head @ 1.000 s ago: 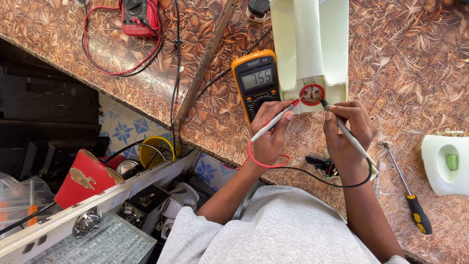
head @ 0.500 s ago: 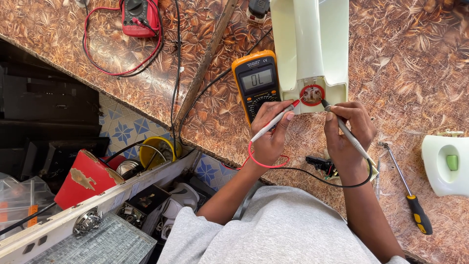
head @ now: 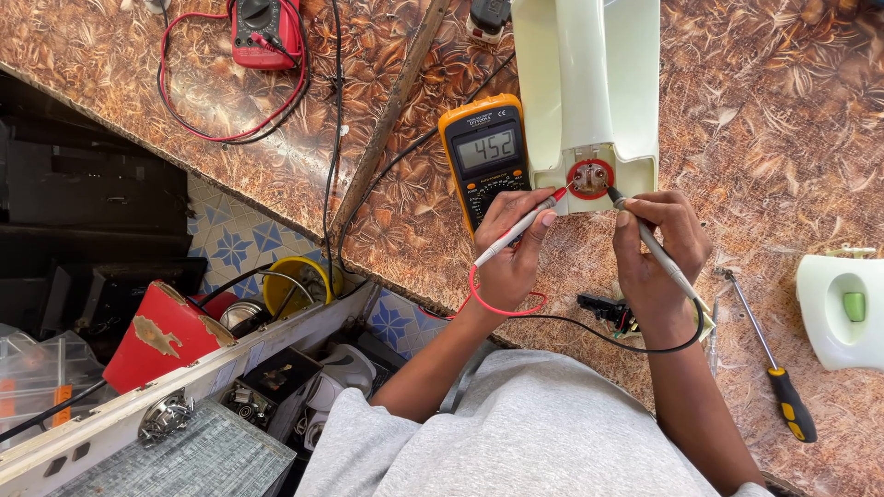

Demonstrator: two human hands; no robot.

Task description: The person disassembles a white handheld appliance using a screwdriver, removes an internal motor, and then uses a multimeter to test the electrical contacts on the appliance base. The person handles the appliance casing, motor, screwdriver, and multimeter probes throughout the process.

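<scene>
Bare counter (head: 737, 110) lies right of the cream housing (head: 589, 83); the multimeter (head: 485, 152) crowds its left.

Grey short-sleeved shirt, bare forearms, no gloves

The picture is bright and sharp — soft daylight falls evenly on the brown counter (head: 792, 110). Shadows are small and faint, just under the hands and the white plastic case (head: 589, 83). A little shine sits on that case. The far left side is dark — things there look dim.
</scene>
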